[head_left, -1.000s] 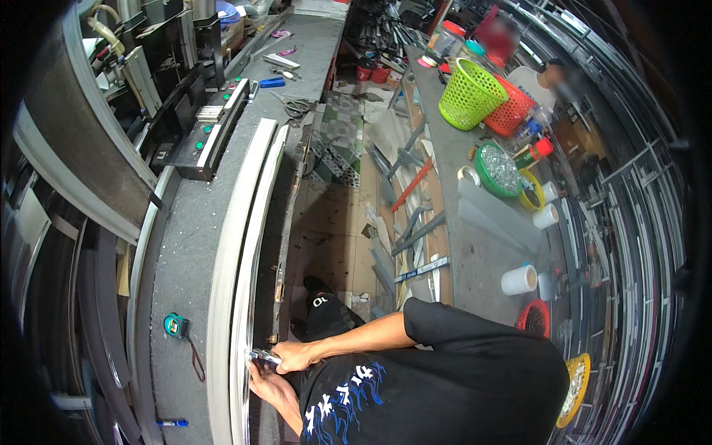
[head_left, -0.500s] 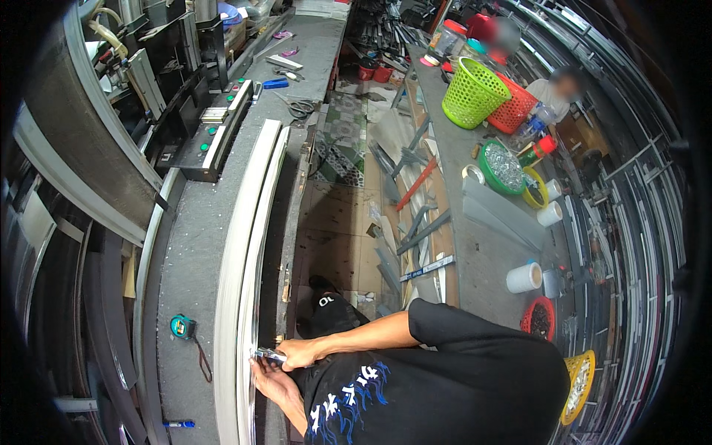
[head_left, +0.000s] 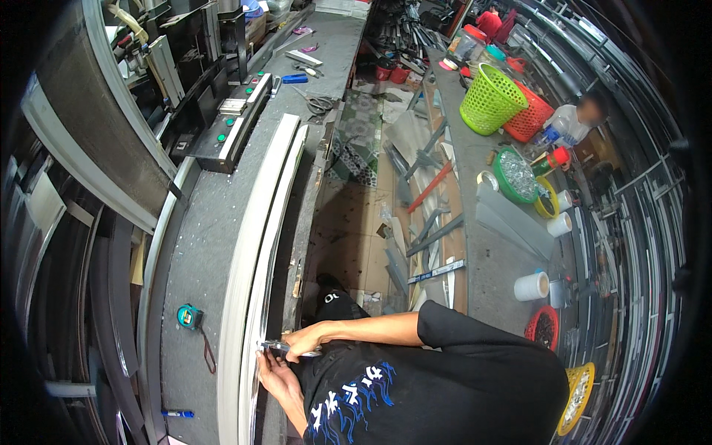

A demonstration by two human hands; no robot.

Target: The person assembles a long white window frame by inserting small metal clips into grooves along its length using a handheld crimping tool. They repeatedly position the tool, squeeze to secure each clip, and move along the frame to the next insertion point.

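Long white strips (head_left: 252, 252) lie in two stacks lengthwise along the grey bench, side by side with a narrow gap between them. At the near part of the right stack's outer edge, my right hand (head_left: 305, 340) is closed round a metal hand tool (head_left: 276, 346) that looks like pliers. The tool's tip meets the edge of the strips. Just below it is my left hand (head_left: 279, 380), palm up, its fingertips at the same edge and seeming to grip a strip. Its exact hold is partly hidden.
Left of the strips lie a teal tape measure (head_left: 189, 317) and a blue marker (head_left: 178, 414). Scissors (head_left: 319, 104) rest farther up the bench. Across the aisle, a second table bears green and red baskets (head_left: 492, 100), bowls of small parts and a roll (head_left: 531, 286). A person (head_left: 571, 122) is beyond it.
The whole view has shifted a little, moving the scene rightward. My hands stay at the strip's edge, and more of the tool's handle shows behind my right hand.
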